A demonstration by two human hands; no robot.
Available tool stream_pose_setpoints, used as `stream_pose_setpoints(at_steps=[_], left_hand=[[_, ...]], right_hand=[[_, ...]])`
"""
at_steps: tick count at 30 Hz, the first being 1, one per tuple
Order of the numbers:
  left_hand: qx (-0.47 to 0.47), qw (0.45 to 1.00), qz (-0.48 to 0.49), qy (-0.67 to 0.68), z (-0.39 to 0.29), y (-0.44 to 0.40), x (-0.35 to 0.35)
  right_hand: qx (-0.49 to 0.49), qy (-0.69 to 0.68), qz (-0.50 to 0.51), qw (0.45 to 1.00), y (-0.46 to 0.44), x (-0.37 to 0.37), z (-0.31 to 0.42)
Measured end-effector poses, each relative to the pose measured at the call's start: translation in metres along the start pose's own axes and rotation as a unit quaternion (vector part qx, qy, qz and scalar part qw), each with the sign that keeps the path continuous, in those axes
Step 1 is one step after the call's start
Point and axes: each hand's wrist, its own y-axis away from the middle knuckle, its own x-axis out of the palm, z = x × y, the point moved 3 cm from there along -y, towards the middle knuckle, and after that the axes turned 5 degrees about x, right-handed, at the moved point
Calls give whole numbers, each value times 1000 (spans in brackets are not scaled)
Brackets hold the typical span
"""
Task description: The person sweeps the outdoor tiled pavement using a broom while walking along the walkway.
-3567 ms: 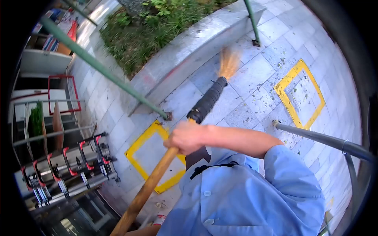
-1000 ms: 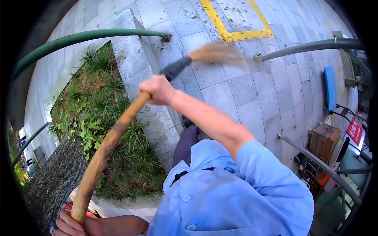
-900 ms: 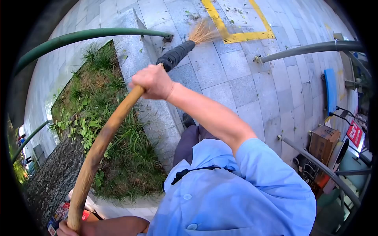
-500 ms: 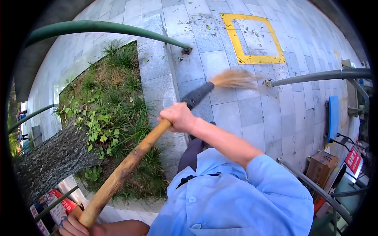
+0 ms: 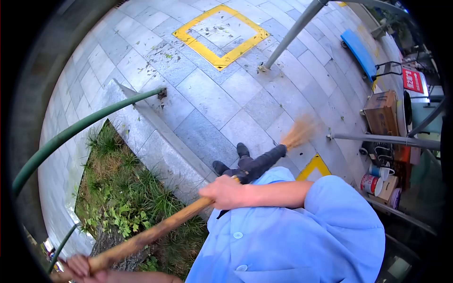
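Observation:
A broom with a long wooden handle (image 5: 155, 231) runs diagonally across the head view. Near its head the shaft is bound in black wrapping (image 5: 262, 165), and pale straw bristles (image 5: 298, 133), smeared by motion, are over the paving at my right. My right hand (image 5: 224, 192) is closed around the handle just below the wrapping. At the lower left, my left hand (image 5: 78, 268) is wrapped round the handle's end, partly cut by the dark view edge. My dark shoes (image 5: 242, 150) stand on the slabs beside the stone kerb (image 5: 163, 158).
A planted bed (image 5: 122, 184) with a tree trunk (image 5: 111, 245) lies left, crossed by a green rail (image 5: 80, 125). Scattered leaves (image 5: 165, 54) lie near a yellow painted square (image 5: 221, 60). Right are grey posts (image 5: 292, 35), a blue board (image 5: 358, 54) and a cardboard box (image 5: 381, 113).
The broom's bristles have swung toward my right and nearer my body, its handle now lying flatter. My view has turned rightward. Both hands keep hold of the handle.

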Motion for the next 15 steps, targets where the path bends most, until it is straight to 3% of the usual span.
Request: stream_pose_setpoints(at_steps=[1, 3, 5, 6, 7, 9, 12, 15], left_hand=[[-6, 999, -33, -31, 42, 3, 42], [-26, 996, 69, 54, 107, 15, 91], [-22, 999, 44, 15, 146, 53, 164], [-24, 999, 43, 10, 150, 72, 185], [-4, 994, 104, 17, 154, 89, 207], [44, 982, 184, 16, 150, 111, 237], [88, 980, 176, 15, 131, 147, 268], [209, 956, 202, 45, 117, 195, 302]], right_hand=[[28, -7, -26, 999, 11, -4, -22], [80, 14, -101, 991, 35, -21, -64], [95, 30, -154, 983, 55, -39, -114], [81, 48, -198, 976, 61, -42, -143], [55, 57, -257, 963, 60, -58, -152], [6, 81, -265, 961, 46, -87, -173], [-94, 86, -292, 948, 7, -133, -188], [-154, 94, -320, 930, 11, -183, -190]])
